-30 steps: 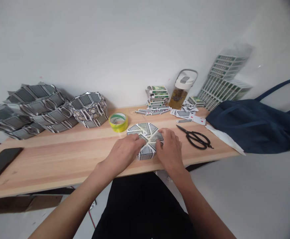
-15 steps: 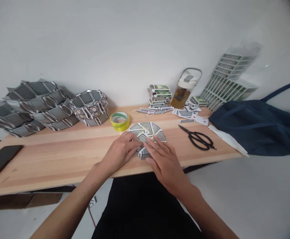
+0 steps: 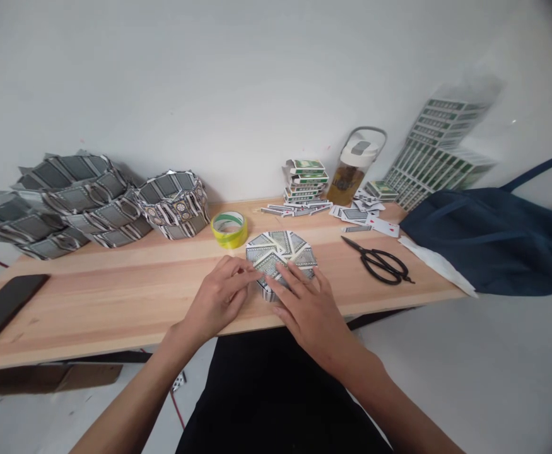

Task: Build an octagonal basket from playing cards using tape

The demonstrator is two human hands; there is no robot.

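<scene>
A round, many-sided piece made of folded playing cards (image 3: 282, 248) lies on the wooden table in front of me, grey patterned backs facing up. My right hand (image 3: 306, 306) rests on its near right part with the fingers spread over the top. At its left near edge is my left hand (image 3: 223, 293), thumb and fingers drawn together in a pinch. Whether a card edge or tape is between those fingertips, I cannot make out. A roll of yellow-green tape (image 3: 231, 238) stands just behind and left of the piece.
Card-built baskets (image 3: 174, 205) line the back left. A phone (image 3: 5, 309) lies far left. Black scissors (image 3: 382, 265) are to the right, before loose cards (image 3: 356, 215). Card boxes (image 3: 306, 180), a drink bottle (image 3: 349, 170) and a dark blue bag (image 3: 488, 243) stand behind.
My left hand has drawn back left, from the middle of the card piece to its near edge. My right hand stays on top, shifted slightly nearer, and more of the top shows.
</scene>
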